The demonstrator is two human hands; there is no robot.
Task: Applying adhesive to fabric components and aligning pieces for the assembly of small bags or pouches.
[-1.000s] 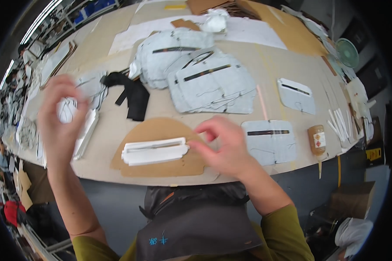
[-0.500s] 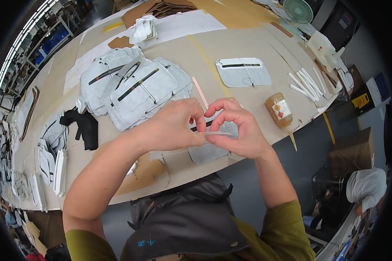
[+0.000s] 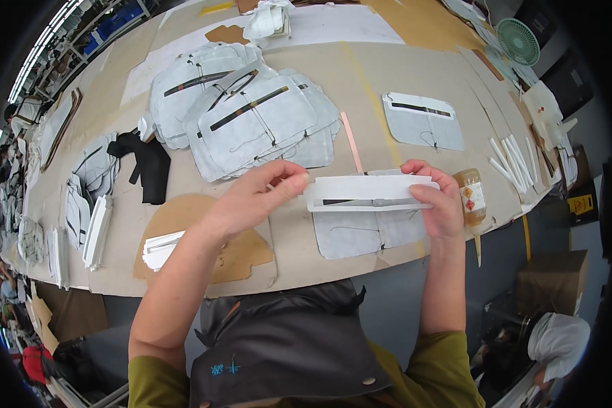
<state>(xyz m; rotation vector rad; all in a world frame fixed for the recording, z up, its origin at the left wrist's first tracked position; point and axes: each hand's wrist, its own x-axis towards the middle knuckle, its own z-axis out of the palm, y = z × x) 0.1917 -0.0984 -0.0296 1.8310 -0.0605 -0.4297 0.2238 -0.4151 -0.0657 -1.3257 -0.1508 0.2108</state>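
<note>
A long white strip [image 3: 367, 186] hangs over the near table edge, held level between my two hands. A narrow slot runs along its lower part, and a dark line shows there. My right hand [image 3: 436, 197] grips its right end, thumb in front and fingers behind. At the upper left corner, the thumb and forefinger of my left hand [image 3: 258, 194] are pinched together. Beneath the strip lies a pale grey fabric panel [image 3: 360, 236] with a loose dark thread; its upper part is hidden. A pink strip [image 3: 351, 141] lies just beyond.
Stacked pale panels [image 3: 258, 122] with dark slots lie beyond my left hand; a single panel [image 3: 425, 126] sits far right. A glue bottle [image 3: 472, 197] is beside my right hand. White strips [image 3: 162, 249] rest on brown card [image 3: 183, 217]; white rolls [image 3: 512, 163] lie right.
My hands have moved apart, the left one leftward and the right one rightward. The white strip, seen edge-on before, now faces me at full length. The whole view has shifted.
</note>
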